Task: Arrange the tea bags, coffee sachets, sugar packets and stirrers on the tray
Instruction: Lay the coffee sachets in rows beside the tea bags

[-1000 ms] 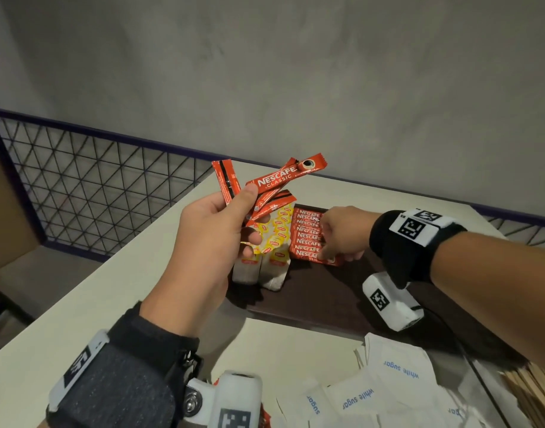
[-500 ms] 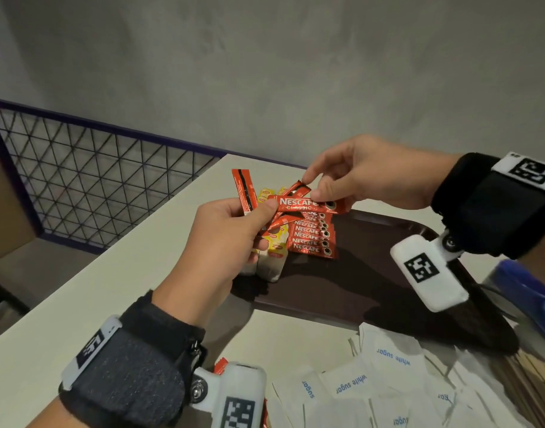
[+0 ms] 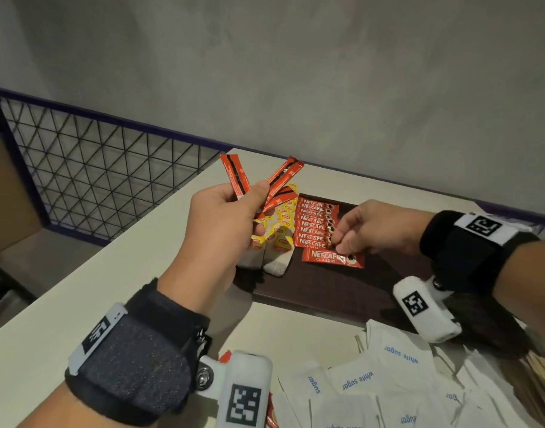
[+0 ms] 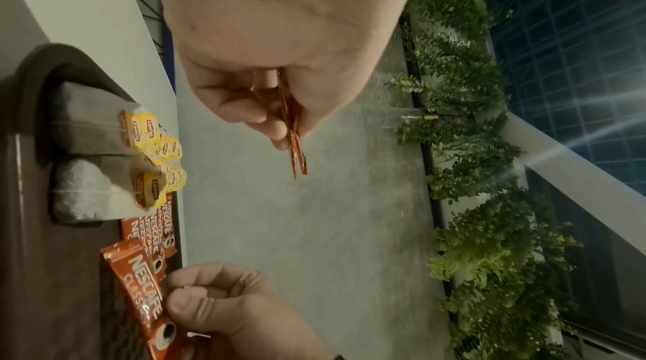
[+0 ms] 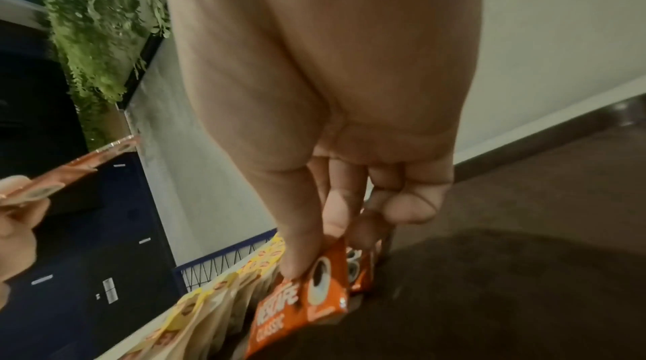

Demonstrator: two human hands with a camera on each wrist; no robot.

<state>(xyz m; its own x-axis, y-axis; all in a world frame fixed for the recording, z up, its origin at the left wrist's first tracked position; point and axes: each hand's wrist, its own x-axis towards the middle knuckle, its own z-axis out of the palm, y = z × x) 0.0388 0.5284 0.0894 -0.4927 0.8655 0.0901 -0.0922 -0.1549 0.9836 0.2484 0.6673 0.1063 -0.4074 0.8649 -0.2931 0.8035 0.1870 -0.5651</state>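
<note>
My left hand (image 3: 225,220) is raised above the table's left side and pinches a fan of red coffee sachets (image 3: 282,180), seen edge-on in the left wrist view as coffee sachets (image 4: 295,145). My right hand (image 3: 357,230) is low over the dark brown tray (image 3: 342,291) and pinches the cup-printed end of one coffee sachet (image 3: 331,257), the same sachet (image 5: 307,299) lying at the near end of a row of sachets (image 3: 314,223). Yellow-tagged tea bags (image 3: 279,242) lie on the tray left of that row.
White sugar packets (image 3: 398,366) are spread on the beige table (image 3: 79,304) in front of the tray. Wooden stirrers (image 3: 543,378) show at the far right edge. A wire-mesh railing (image 3: 95,174) runs along the table's left side, with a grey wall behind.
My right hand took one sachet from the left hand's fan and brought it down onto the tray below the row. The left hand stayed raised with the remaining sachets.
</note>
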